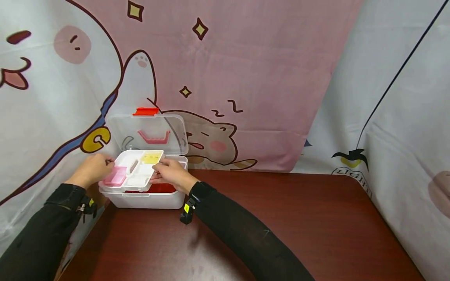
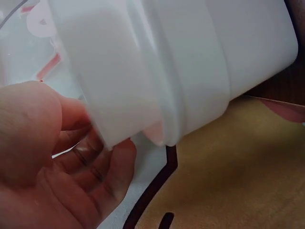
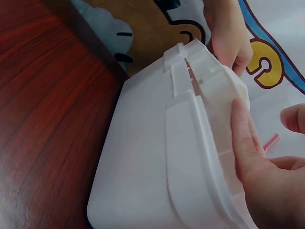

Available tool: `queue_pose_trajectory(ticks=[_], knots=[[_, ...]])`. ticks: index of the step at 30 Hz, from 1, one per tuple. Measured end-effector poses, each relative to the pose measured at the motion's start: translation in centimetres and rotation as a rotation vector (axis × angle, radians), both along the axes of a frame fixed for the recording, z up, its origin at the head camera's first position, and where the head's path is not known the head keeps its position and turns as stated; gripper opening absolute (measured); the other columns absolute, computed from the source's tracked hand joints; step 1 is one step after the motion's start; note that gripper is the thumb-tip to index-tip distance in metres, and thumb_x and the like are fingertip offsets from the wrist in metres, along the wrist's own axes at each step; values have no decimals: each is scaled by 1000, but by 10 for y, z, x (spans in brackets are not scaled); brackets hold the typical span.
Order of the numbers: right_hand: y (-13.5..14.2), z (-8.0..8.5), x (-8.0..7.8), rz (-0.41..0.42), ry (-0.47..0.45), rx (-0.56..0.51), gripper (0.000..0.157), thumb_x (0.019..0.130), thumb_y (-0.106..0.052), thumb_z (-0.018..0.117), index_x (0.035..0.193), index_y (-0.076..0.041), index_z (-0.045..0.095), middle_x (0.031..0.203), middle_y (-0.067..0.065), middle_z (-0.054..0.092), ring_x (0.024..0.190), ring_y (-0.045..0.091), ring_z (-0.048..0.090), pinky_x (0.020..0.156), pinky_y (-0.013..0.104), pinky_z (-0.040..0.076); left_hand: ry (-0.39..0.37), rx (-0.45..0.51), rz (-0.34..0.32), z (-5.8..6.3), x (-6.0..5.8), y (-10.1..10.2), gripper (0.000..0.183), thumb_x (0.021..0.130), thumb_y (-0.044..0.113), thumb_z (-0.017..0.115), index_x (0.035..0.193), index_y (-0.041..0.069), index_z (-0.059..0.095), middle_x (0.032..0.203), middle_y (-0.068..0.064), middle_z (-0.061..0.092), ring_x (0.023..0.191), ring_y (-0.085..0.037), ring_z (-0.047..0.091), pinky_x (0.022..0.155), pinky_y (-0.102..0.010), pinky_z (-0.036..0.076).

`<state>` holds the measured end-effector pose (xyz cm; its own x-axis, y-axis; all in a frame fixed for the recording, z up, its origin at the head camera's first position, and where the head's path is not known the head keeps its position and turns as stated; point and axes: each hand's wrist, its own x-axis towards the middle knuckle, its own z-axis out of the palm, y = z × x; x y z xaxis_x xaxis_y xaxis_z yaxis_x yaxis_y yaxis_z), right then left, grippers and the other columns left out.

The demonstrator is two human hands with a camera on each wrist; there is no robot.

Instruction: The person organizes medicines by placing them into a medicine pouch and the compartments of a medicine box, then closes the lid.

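Observation:
A white divided tray point(image 1: 138, 173) lies tilted across the top of a white plastic storage box point(image 1: 147, 201). Pink point(image 1: 115, 176) and yellow point(image 1: 151, 158) lids cover two of its compartments. At the tray's left end, my left hand point(image 1: 96, 168) grips the edge; its fingers curl round the corner in the left wrist view. My right hand point(image 1: 172, 173) holds the right edge, with straight fingers point(image 3: 242, 124) along the tray's side in the right wrist view. Something red point(image 1: 161, 188) shows inside the box below the tray.
The box's clear lid point(image 1: 147, 132) stands raised at the back, with a red latch point(image 1: 145, 111) on top and a pink handle point(image 1: 154, 138). The box sits at the left end of a brown table point(image 1: 281, 226). A printed cloth point(image 1: 260, 86) hangs behind.

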<state>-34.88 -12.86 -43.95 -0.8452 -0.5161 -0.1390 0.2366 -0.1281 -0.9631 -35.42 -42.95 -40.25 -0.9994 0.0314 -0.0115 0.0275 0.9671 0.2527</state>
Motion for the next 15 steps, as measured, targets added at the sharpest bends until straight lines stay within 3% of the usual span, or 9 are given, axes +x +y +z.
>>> queue_pose_trajectory(ticks=[15], knots=[[0,0,2,10,0,4,56,113,-14,59,164,4,45,117,18,71,86,22,73,112,59,56,33,-20,-21,-2,-1,-3,39,108,16,60,127,-18,66,119,-44,68,97,-54,63,100,-77,51]])
